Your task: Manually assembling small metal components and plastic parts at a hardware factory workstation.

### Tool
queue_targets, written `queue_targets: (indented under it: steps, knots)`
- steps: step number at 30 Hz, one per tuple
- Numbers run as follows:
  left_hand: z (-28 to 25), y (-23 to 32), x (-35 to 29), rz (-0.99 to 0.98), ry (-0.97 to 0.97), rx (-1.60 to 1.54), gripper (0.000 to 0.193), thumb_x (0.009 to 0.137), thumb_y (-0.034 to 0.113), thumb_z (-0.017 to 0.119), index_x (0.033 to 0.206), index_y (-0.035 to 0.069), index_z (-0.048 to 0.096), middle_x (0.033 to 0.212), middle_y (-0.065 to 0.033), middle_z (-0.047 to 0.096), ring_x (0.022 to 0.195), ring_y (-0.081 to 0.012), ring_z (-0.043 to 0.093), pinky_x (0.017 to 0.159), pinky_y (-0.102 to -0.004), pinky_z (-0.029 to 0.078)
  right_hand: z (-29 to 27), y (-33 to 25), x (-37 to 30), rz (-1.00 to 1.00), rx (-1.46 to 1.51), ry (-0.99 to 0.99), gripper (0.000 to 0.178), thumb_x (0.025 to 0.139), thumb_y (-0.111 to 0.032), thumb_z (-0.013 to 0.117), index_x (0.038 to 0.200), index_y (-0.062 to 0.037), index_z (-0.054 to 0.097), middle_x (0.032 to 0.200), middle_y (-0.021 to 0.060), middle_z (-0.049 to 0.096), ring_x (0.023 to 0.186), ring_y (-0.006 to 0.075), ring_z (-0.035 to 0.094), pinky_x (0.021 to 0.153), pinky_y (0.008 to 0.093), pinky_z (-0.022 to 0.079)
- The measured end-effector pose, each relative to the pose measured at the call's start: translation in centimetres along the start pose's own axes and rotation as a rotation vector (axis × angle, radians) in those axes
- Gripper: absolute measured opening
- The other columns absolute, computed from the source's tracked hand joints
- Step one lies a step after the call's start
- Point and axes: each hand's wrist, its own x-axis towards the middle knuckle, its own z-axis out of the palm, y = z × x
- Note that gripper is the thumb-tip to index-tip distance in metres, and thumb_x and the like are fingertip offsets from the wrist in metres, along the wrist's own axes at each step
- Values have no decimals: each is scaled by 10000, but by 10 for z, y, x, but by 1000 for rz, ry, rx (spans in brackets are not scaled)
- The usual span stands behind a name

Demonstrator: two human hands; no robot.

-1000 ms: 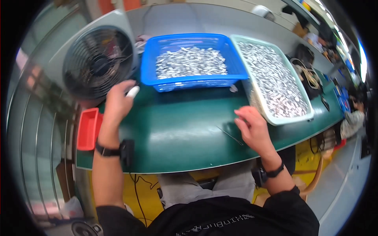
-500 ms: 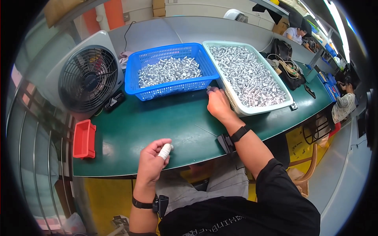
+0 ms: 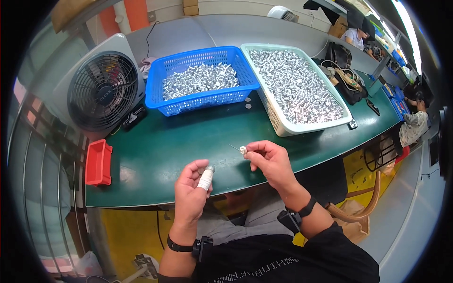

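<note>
Two hands over table | left hand pinches small metal piece | right hand pinches pin-tipped silver part | step: joining the pair | next: align tips closely.

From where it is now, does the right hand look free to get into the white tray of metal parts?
Probably yes: the right hand pinches a small silver part over bare green table, and nothing stands between it and the white tray.

Small metal parts between fingers
</note>
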Motion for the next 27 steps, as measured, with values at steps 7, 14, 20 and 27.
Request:
queue_targets:
  steps: [7, 14, 20, 27]
  knots:
    - [26, -18, 1, 1, -86, -15, 271, 920, -37, 568, 1182, 29, 543, 1069, -66, 613, 735, -82, 561, 546, -186, 421, 12, 0, -21, 81, 352, -34, 208, 892, 19, 660, 1096, 23, 618, 1034, 99, 645, 825, 138, 639, 610, 235, 507]
    - [34, -32, -1, 70, -120, 5, 277, 905, -48, 582, 1168, 32, 551, 1058, -62, 609, 783, -92, 588, 569, -193, 451, 17, 7, -24, 60, 268, -46, 186, 895, 10, 664, 1079, 22, 642, 1033, 79, 630, 823, 114, 619, 645, 230, 508]
    - [33, -36, -5, -14, -102, -77, 263, 910, -57, 559, 1161, 22, 575, 1051, -54, 617, 787, -88, 597, 590, -193, 466, 20, 13, -28, -175, -48, -64, 152, 902, 0, 663, 1052, 14, 682, 1039, 63, 618, 808, 89, 588, 682, 216, 503]
    - [29, -43, -6, -18, -74, -117, 235, 933, -40, 547, 1156, 16, 594, 1002, -44, 621, 751, -80, 583, 585, -193, 467, 25, 16, -28, -267, -111, -51, 173, 889, 17, 669, 1060, 6, 691, 1048, 73, 610, 815, 92, 592, 699, 215, 507]
